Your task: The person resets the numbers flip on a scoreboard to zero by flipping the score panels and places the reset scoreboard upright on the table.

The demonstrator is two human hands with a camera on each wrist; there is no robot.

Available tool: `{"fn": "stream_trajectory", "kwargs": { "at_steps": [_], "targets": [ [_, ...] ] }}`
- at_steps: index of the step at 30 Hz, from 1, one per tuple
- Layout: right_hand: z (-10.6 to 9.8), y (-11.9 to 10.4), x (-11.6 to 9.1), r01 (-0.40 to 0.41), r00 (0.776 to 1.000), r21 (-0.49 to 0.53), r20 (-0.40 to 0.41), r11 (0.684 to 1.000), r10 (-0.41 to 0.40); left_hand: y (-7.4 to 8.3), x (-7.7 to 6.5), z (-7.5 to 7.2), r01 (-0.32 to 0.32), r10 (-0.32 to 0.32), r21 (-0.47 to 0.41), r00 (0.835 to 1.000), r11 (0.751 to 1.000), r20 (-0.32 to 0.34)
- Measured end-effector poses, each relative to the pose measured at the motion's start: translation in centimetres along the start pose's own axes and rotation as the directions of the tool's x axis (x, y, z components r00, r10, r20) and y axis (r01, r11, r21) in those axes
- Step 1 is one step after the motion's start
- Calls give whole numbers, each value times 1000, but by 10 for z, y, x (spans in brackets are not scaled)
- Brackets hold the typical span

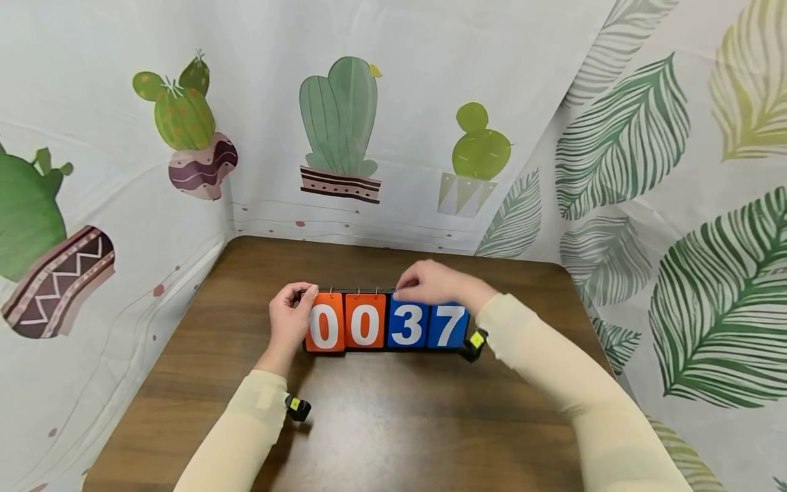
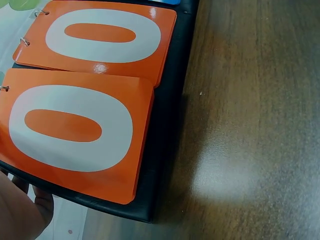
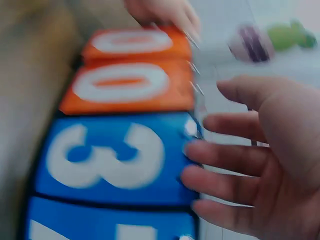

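The left hand (image 1: 290, 314) grasps the flip scoreboard (image 1: 387, 322) by its upper left corner in the head view, thumb on the front. The board sits on the brown wooden table (image 1: 393, 417) toward its far edge, reading 0037: two orange cards (image 1: 365, 321) with zeros, then two blue cards (image 1: 407, 325) with a 3 and a 7. Metal rings (image 1: 376, 291) line the top. The right hand (image 1: 430, 281) reaches over the top edge above the 3 and partly across to the 7. Both arms wear cream sleeves (image 1: 544, 362), each with a small black device (image 1: 298, 408) at the wrist. A white cloth (image 1: 412, 89) printed with cacti and leaves hangs behind.

From the left wrist, the orange zeros fill the upper left (turned sideways by the angle), on the black base (image 2: 165, 130). The left hand shows at the lower left corner, some fingers behind the board's end.

From the right wrist, which is blurred, the right hand's fingers are extended and slightly spread, pinching nothing. Their tips lie at the ringed edge of the 3 card; whether they touch it I cannot tell. The left hand appears at the far orange end.
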State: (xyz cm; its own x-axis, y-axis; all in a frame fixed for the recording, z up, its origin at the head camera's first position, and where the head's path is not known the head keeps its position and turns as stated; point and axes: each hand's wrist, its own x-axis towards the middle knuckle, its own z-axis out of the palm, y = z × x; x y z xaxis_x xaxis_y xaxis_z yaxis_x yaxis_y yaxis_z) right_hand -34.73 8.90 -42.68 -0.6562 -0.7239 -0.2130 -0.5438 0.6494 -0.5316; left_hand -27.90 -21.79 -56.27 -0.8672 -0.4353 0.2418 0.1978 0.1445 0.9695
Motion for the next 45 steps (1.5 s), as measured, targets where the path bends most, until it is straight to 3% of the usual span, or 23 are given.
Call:
{"fn": "stream_trajectory", "kwargs": {
  "at_steps": [4, 8, 10, 14, 17, 23, 29, 41, 45],
  "targets": [
    [-23, 18, 22, -112, 991, 191, 94, 975, 96, -2, -3, -2, -1, 1, 9, 1000, 1000, 8],
    [-30, 28, 41, -230, 970, 215, 129, 949, 205, -3, -4, -3, -6, 6, 6, 1000, 1000, 14],
    [-28, 32, 49, -300, 949, 213, 164, 930, 269, -4, -4, -3, -4, 4, 0, 1000, 1000, 12],
    [-20, 36, 63, -421, 882, 166, 306, 892, 359, -3, -3, -4, -3, 4, -10, 1000, 1000, 16],
    [-15, 37, 73, -439, 839, 74, 391, 895, 379, -1, -2, -3, -6, 6, -24, 1000, 1000, 24],
    [-11, 37, 84, -414, 807, -84, 426, 906, 408, 20, -6, -5, -3, 5, -39, 998, 999, 64],
    [-13, 32, 87, -415, 807, -59, 437, 908, 397, 35, -10, -7, -13, 16, -41, 997, 999, 74],
    [-18, 26, 92, -402, 829, -12, 421, 915, 370, 36, -10, -6, -29, 31, -44, 998, 999, 55],
    [-19, 24, 92, -426, 844, 61, 388, 903, 372, 36, -10, -6, -28, 31, -49, 998, 998, 51]
  ]
}}
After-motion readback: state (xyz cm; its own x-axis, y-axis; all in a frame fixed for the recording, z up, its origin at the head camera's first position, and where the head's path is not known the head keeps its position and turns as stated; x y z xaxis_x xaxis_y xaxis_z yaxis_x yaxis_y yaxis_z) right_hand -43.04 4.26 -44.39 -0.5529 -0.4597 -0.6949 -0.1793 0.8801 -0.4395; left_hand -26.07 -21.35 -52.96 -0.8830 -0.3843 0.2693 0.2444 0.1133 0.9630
